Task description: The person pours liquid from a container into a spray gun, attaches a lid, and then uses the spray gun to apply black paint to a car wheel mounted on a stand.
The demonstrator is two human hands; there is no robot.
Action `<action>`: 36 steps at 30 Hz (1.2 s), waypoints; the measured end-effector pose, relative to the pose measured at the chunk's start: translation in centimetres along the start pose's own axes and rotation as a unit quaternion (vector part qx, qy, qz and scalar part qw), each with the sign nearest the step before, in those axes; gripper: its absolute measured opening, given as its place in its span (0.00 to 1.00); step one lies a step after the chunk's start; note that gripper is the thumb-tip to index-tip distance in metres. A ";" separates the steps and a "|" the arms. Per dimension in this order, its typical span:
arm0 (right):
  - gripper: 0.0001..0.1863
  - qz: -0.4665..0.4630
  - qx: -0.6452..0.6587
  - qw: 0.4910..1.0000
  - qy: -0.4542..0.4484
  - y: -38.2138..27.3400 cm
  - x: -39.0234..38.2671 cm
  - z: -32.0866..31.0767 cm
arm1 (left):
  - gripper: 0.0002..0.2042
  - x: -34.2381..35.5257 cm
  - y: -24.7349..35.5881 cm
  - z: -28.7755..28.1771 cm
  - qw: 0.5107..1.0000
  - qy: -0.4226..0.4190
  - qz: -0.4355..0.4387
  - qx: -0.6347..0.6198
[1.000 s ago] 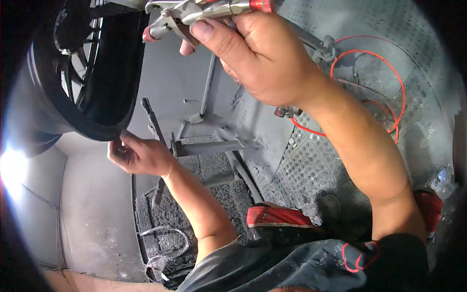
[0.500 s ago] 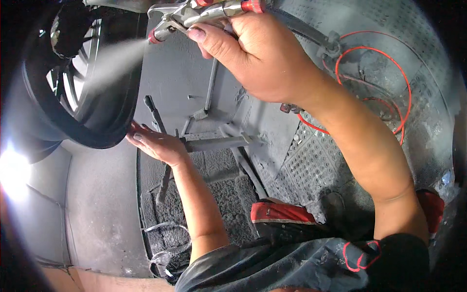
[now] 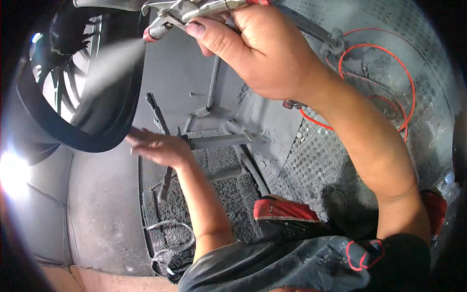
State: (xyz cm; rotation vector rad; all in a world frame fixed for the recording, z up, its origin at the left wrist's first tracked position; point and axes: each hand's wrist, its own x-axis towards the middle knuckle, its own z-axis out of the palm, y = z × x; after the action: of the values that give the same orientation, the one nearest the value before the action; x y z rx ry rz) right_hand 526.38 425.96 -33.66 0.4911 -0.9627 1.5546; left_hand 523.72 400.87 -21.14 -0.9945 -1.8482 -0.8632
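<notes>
A silver spray gun with red fittings (image 3: 165, 22) is gripped in my right hand (image 3: 262, 53), thumb across its lever. From its nozzle a white mist (image 3: 112, 63) fans down-left into a black spoked wheel rim (image 3: 87, 138), which hangs sideways at the upper left. Just below the rim's lower edge is my left hand (image 3: 160, 146), fingers stretched out toward it and slightly blurred; whether they touch it I cannot tell.
A metal stand (image 3: 219, 141) stands below the rim over a dark, rough mat (image 3: 209, 187). A red hose (image 3: 408, 73) loops on the perforated floor (image 3: 311, 165) at right. A pale wall (image 3: 102, 204) and bright lamp (image 3: 12, 170) are at left.
Mist has appeared from the gun since a second ago. My left hand has moved right and released the rim's edge, fingers now extended. The rim appears lower in view.
</notes>
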 end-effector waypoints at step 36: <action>0.20 -0.013 0.071 0.997 0.037 -1.3 -0.7 -0.7 | 0.41 -2.0 8.5 6.9 0.980 0.053 0.007 -0.193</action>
State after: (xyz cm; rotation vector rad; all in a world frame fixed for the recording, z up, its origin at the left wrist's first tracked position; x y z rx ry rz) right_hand 527.90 426.08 -34.22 0.5391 -0.7895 1.6125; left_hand 529.40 409.90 -24.30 -1.1691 -1.6124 -1.2733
